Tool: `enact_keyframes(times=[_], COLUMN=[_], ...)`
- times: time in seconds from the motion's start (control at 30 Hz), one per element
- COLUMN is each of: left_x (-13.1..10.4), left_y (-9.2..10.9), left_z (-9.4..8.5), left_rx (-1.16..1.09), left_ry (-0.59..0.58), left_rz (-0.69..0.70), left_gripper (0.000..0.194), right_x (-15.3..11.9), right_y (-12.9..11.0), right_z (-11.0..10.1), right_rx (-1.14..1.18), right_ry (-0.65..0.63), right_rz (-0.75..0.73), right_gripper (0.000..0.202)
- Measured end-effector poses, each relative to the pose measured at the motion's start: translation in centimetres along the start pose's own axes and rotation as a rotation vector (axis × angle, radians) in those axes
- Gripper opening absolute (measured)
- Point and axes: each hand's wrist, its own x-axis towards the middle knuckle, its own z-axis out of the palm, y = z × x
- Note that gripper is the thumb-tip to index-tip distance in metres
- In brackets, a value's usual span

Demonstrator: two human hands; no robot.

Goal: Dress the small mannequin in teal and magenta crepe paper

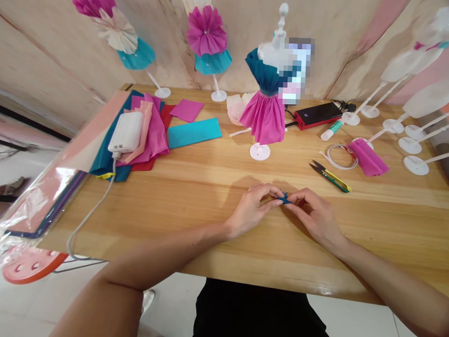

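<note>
A small dark blue piece of paper [284,198] is pinched between both hands, low over the wooden table [193,211]. My left hand [255,206] grips its left side with thumb and fingertips. On the right side, my right hand [314,215] holds it the same way, and the fingertips of both hands nearly meet. Behind them stands a small white dress form with a dark blue crepe top [266,74] and a pleated magenta skirt [265,118]. Yellow and green thread snips [331,176] lie right of my hands.
Folded coloured papers [155,131] and a white power bank [126,131] with a cable are at left. A turquoise sheet [195,133] lies nearby. A black-red power bank [318,115], glue stick [332,129], coiled cable [341,157] and magenta roll [368,158] sit at right, beside several white stands.
</note>
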Motion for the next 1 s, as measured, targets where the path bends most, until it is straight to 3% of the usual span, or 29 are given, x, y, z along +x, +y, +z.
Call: enact_keyframes(times=[0.5, 0.77, 1.0], left_x=[0.12, -0.06, 0.07], left_y=[0.10, 0.02, -0.03], left_z=[-0.11, 0.14, -0.02], left_rx=[0.055, -0.003, -0.010], left_ry=[0.000, -0.006, -0.028], left_rz=[0.022, -0.026, -0.019], left_gripper=[0.016, 0.034, 0.016], right_x=[0.07, 0.06, 0.07], right_y=[0.30, 0.37, 0.33], right_z=[0.00, 0.04, 0.02], right_rx=[0.020, 0.040, -0.010], right_ry=[-0.005, 0.004, 0.010], right_rz=[-0.010, 0.024, -0.035], right_gripper=[0.011, 0.013, 0.010])
